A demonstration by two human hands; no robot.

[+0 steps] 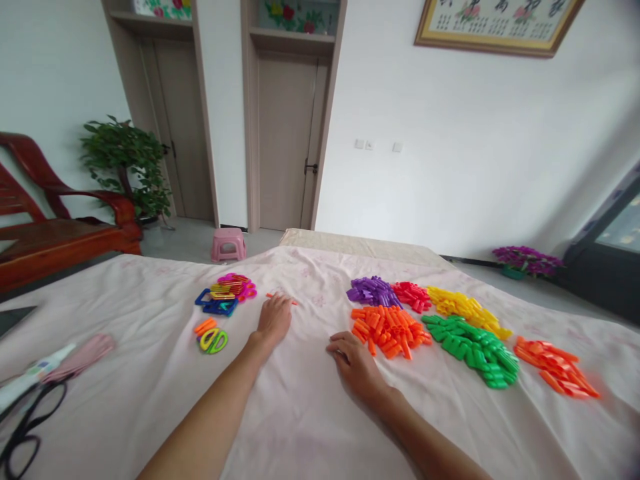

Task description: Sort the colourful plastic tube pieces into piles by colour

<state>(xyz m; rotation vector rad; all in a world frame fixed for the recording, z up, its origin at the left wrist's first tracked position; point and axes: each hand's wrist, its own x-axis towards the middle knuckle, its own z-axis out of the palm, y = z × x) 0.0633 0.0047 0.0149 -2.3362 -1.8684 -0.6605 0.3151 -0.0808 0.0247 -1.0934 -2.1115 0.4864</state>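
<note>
My left hand point(275, 317) lies low over the cloth, its fingers closed on a thin orange plastic stick point(295, 303). The stick's ends show on both sides of the fingers; its middle is hidden. Just left of this hand sit a pink, yellow and blue heap of flat plastic pieces point(227, 293) and a smaller group with yellow and green rings point(214, 340). My right hand point(356, 365) rests on the cloth with loosely spread fingers and nothing visible in it. Beside it is a pile of orange plastic tubes point(390, 330).
Purple point(373, 292), red point(411, 296), yellow point(465, 310) and green point(475, 350) piles lie on the right, with red-orange strips point(555, 368) farther out. Black-handled scissors point(30, 427), a white tube point(37, 377) and pink cloth point(83, 357) lie at left. The pale tablecloth point(295, 427) has wrinkles.
</note>
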